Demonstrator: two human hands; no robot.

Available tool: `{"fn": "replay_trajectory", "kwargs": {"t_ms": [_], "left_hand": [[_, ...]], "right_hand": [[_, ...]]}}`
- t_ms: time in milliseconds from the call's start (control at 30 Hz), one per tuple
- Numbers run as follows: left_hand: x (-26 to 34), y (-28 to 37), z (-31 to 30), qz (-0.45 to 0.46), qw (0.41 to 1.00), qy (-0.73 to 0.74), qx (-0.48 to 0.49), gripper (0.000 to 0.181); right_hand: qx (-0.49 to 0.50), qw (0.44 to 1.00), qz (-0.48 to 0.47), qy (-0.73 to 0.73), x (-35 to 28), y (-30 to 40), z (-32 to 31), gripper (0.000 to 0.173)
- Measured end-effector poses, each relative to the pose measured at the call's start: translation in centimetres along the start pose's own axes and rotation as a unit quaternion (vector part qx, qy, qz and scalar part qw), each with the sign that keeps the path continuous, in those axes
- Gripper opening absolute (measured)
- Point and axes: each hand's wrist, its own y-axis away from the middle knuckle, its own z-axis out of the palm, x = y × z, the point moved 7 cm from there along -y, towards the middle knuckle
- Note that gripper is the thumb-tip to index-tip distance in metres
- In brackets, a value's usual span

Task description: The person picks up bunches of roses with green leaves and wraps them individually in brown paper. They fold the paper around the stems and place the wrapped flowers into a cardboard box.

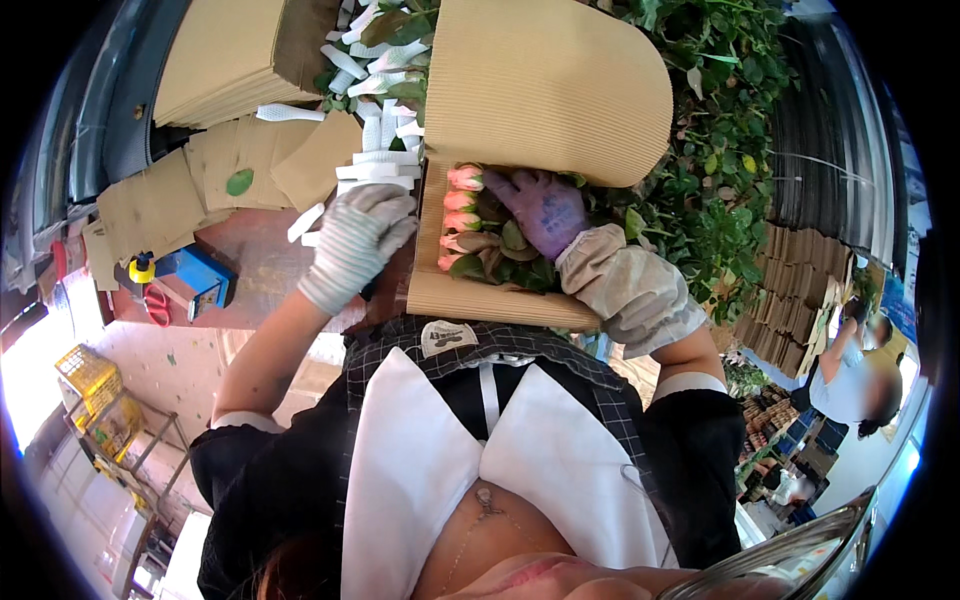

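Note:
My left hand [360, 238], in a white striped glove, rests over white foam net sleeves [371, 171] on the brown tabletop. Its fingers are curled, and whatever lies beneath them is hidden. A column of pink roses [460, 201] lies on a corrugated cardboard sheet [495, 304], heads to the left and leafy stems to the right. Over the stems lies my right hand [541, 208], in a stained purple glove with a beige oversleeve. One finger reaches the topmost rose; its grip is hidden. The sheet's rounded upper part [551, 82] stands beyond that hand.
A cardboard stack [225, 60] and loose cardboard pieces [232, 161] are at the upper left. Red-handled scissors [157, 305] lie beside a blue box [199, 281] and a yellow-capped bottle [141, 268]. Leafy stems [724, 165] fill the right side. Another person [855, 386] is farther right.

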Motion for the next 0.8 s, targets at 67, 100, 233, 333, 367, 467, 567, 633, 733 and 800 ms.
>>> {"fn": "replay_trajectory", "kwargs": {"t_ms": [67,100,233,333,367,467,567,633,733,800], "left_hand": [[0.4,-1.0,1.2,0.018,0.999,0.019,0.021,0.023],[0.3,-1.2,1.6,0.023,0.999,0.025,0.035,0.023],[1.2,-2.1,1.8,0.076,0.995,0.02,0.064,0.023],[1.8,-2.5,3.9,0.077,0.997,-0.028,0.015,0.025],[1.7,-2.6,4.7,0.069,0.996,-0.047,-0.011,0.026],[1.3,-2.8,5.9,0.07,0.995,-0.057,-0.044,0.029],[0.6,-2.8,5.2,0.077,0.997,-0.006,-0.03,0.035],[1.6,-3.4,4.3,0.128,0.992,0.013,0.012,0.039],[3.2,-3.9,5.3,0.132,0.99,-0.014,-0.042,0.045],[3.0,-3.8,5.9,0.128,0.989,-0.026,-0.064,0.045]], "right_hand": [[0.022,1.0,-0.004,0.009,0.1,0.1,0.1,0.052],[0.03,0.999,-0.005,0.019,-0.1,0.0,0.1,0.052],[0.019,0.998,0.01,0.065,-0.3,-0.2,-0.1,0.052],[-0.005,0.999,0.01,0.045,-0.5,-0.5,-0.1,0.051],[-0.011,0.999,0.015,0.044,-0.5,-0.5,-0.1,0.051],[-0.026,0.998,0.018,0.049,-0.5,-0.7,-0.1,0.051],[-0.022,0.998,0.003,0.066,-0.6,-0.6,0.0,0.051],[0.006,0.998,-0.007,0.068,-0.5,-0.4,0.1,0.049],[-0.079,0.997,0.002,-0.024,-0.5,-0.5,0.3,0.044],[0.033,0.968,-0.089,-0.234,0.3,1.9,-5.6,0.039]]}}
